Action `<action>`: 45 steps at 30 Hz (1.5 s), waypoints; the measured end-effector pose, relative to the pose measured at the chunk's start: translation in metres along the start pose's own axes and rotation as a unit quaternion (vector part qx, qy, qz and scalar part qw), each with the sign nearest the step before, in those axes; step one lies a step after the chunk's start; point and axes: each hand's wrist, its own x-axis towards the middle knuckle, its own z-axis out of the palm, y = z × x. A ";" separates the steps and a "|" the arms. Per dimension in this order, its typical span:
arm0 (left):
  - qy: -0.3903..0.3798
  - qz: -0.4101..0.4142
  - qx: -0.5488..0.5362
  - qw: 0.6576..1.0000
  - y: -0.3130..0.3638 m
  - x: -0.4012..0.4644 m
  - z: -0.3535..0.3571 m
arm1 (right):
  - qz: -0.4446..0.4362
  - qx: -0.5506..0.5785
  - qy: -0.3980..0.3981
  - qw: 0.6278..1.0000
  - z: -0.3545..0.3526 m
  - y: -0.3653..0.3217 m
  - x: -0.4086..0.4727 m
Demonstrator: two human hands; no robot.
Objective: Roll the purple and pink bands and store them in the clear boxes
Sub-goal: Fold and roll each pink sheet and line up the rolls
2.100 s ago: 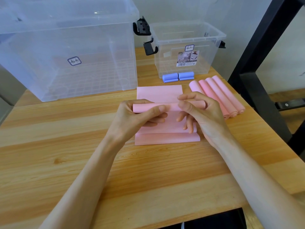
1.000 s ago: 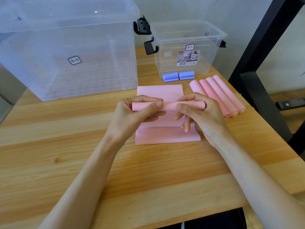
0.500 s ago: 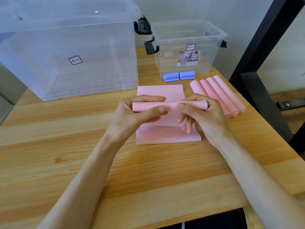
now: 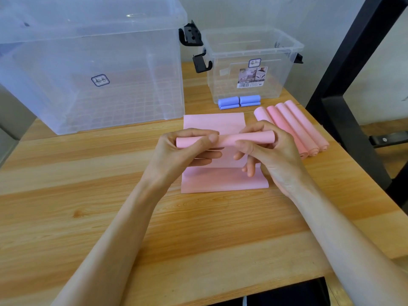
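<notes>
- Tabletop (image 4: 92,217) of pale wood, with orange grain bands running left to right, fills most of the view beneath both forearms; its near edge ends over a dark gap.
- Wall (image 4: 242,12), plain and light, stands behind the table, far beyond the fingertips.
- Black metal frame (image 4: 344,62) rises at a slant to the right of the right hand, off the table's edge, with wooden flooring visible past it.
- Large clear box (image 4: 92,62), lidded and with a gridded floor, sits on the table beyond and to the left of the left hand's fingers.
- Small clear box (image 4: 249,65), open-topped, with black latches and a printed label, stands straight beyond the fingers of both hands.
- Pink band (image 4: 225,140) is partly rolled into a tube held just above the table; its loose length drops under the fingers and lies folded flat on the wood, reaching nearer and farther than the hands.
- Left hand (image 4: 181,155) grips the tube's left end, thumb on top and fingers curled under.
- Right hand (image 4: 271,151) grips the tube's right end in the same way, with two lower fingers hanging loose toward the flat part.
- Four rolled pink bands (image 4: 309,133) lie side by side, just right of the right fingers.
- Two rolled purple bands (image 4: 239,102) lie end to end against the small box's front, beyond the fingers.
</notes>
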 end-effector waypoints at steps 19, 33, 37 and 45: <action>-0.019 -0.008 -0.029 0.999 -0.004 0.002 -0.004 | 0.001 0.004 0.000 1.000 0.001 0.000 0.000; -0.058 -0.011 -0.003 0.998 -0.002 0.002 -0.005 | -0.017 0.008 0.026 0.999 0.002 0.000 0.000; -0.037 0.014 0.012 0.999 -0.003 0.002 -0.005 | -0.008 0.007 0.019 1.000 0.003 -0.001 0.000; -0.001 0.019 0.020 1.000 -0.003 0.002 -0.003 | 0.019 0.000 -0.004 1.000 0.001 0.000 0.000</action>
